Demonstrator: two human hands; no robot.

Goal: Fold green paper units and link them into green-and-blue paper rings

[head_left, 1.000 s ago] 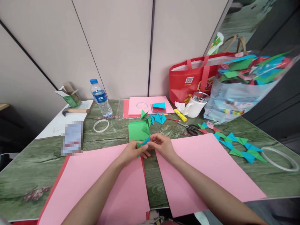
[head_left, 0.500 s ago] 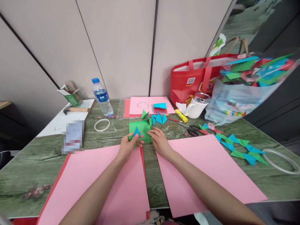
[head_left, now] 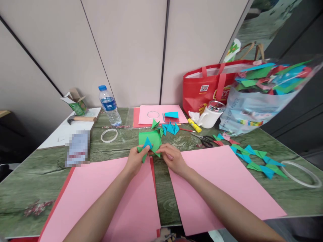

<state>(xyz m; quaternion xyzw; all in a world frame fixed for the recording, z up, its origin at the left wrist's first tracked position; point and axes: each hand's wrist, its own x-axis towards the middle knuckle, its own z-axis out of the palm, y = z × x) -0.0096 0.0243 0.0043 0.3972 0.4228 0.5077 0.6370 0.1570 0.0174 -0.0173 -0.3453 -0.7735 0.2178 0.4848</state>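
My left hand point(head_left: 135, 159) is closed on a folded paper piece point(head_left: 147, 143) made of blue and green parts, its blue point facing up. Close by on the right, my right hand point(head_left: 173, 157) pinches a small green folded paper triangle point(head_left: 156, 153) at its fingertips. Just behind both hands lies a green paper sheet point(head_left: 145, 136), partly covered by them. Blue folded pieces point(head_left: 171, 128) and a green folded piece point(head_left: 154, 124) rest beyond it. At right, a ring of blue and green folded pieces point(head_left: 267, 171) lies on the table.
Large pink sheets point(head_left: 222, 188) flank the hands. Scissors point(head_left: 207, 141), a glue stick point(head_left: 194, 125), a white mug point(head_left: 212, 116) and a stuffed plastic bag point(head_left: 242, 111) stand or lie at right. A water bottle point(head_left: 109, 106), tape roll point(head_left: 109, 135) and hammer point(head_left: 83, 118) are at left.
My hands were together on the blue and green piece, then parted. My right hand reached to the green sheet and has drawn back slightly with a green triangle.
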